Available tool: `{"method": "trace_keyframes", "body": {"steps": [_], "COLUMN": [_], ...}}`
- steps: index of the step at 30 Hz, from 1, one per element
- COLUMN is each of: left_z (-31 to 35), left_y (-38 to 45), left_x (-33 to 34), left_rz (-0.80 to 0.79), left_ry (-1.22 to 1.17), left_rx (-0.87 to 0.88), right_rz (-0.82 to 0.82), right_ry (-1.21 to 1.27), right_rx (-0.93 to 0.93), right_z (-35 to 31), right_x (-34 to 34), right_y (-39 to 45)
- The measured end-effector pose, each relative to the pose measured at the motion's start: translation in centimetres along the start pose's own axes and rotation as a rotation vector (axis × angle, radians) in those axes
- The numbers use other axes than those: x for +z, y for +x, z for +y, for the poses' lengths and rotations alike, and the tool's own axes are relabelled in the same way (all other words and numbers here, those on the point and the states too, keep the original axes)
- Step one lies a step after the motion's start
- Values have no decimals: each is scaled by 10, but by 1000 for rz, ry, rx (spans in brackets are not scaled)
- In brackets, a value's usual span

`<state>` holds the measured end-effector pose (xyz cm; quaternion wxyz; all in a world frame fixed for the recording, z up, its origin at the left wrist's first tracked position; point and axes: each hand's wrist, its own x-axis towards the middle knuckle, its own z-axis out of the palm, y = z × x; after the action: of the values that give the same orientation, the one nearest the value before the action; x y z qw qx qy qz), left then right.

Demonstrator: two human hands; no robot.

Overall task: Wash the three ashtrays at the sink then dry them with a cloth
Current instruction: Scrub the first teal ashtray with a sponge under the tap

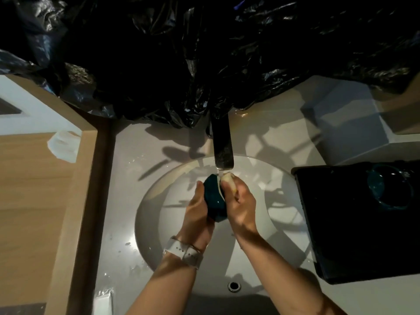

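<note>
White bathroom counter with a round sink basin [154, 208]. Over the basin, the left hand [197, 209] grips a dark teal ashtray [213, 201] on edge, while the right hand [238, 201] pinches a pale sponge [227, 177] against it under the faucet [222, 146]. Another teal ashtray [389, 186] sits on a black tray [341, 223] to the right.
</note>
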<state>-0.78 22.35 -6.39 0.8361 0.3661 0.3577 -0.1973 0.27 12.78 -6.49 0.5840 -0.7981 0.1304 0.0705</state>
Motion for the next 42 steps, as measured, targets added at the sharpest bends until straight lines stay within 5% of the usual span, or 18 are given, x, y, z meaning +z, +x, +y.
{"method": "trace_keyframes", "body": {"steps": [5, 10, 19, 24, 31, 37, 42], "left_z": [13, 16, 22, 47, 62, 54, 37], "left_y": [-1, -10, -16, -3, -1, -7, -11], "left_x": [-1, 9, 21, 21, 23, 16, -2], "left_rz": [-1, -36, -2, 174, 105, 48, 50], "left_ry": [102, 171, 170, -60, -220, -350, -294], "left_rx": [104, 136, 194, 126, 8, -86, -10], "right_rz": [-105, -27, 31, -123, 36, 199, 75], "right_ry": [242, 421, -27, 572, 208, 641, 801], "right_rx": [15, 46, -255, -43, -260, 70, 334], "right_z": [11, 12, -17, 20, -12, -17, -22], "right_x": [-21, -21, 4, 5, 14, 18, 10], "right_y": [-26, -30, 13, -29, -2, -12, 6]}}
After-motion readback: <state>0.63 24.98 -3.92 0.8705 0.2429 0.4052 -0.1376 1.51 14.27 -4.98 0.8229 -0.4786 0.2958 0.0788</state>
